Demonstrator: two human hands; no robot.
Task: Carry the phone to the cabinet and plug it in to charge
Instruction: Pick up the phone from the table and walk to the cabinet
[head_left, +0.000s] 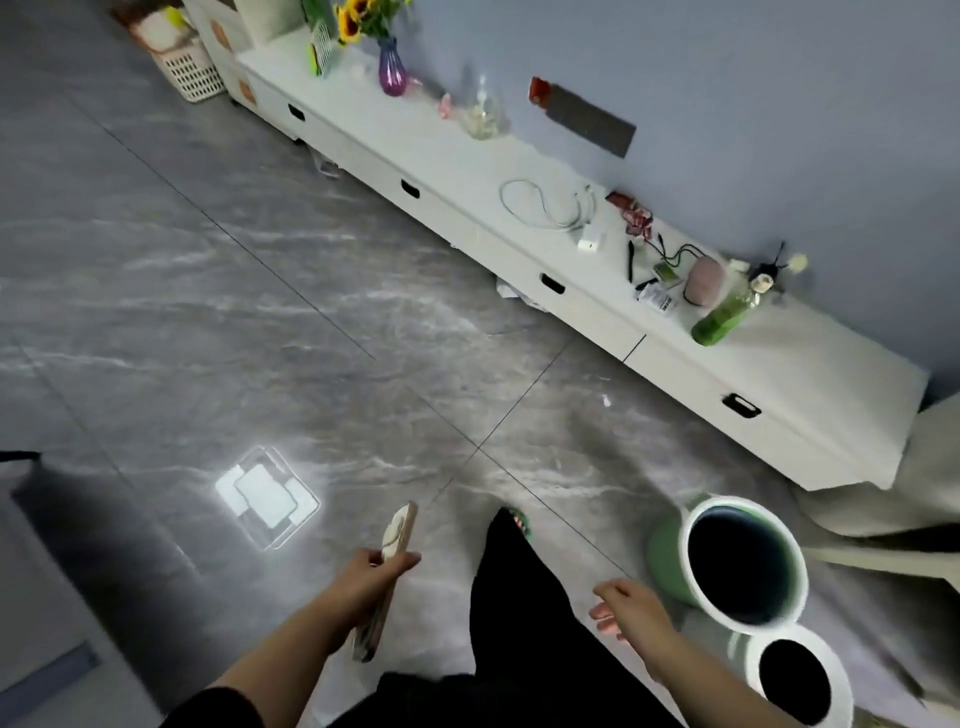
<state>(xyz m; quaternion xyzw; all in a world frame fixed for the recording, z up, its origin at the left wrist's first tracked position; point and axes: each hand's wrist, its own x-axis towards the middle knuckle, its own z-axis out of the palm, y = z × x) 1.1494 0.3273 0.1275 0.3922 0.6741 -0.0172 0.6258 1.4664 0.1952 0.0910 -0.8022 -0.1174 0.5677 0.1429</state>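
Note:
My left hand (371, 574) grips the phone (399, 535), a slim phone in a light case held on edge at the lower middle of the head view. My right hand (626, 605) hangs empty with its fingers loosely curled, to the right of my dark trouser leg. Ahead stands the long low white cabinet (467, 171) against the blue-grey wall. On its top lie a coiled white charging cable (540, 205) and a white charger plug (589, 241). Both hands are well short of the cabinet.
Two green-and-white bins (743, 564) stand on the grey tiled floor at lower right. The cabinet top also carries a purple vase with sunflowers (392, 67), a glass bottle (483, 111), a green bottle (724, 317) and small clutter. A white basket (189, 73) sits at the far left.

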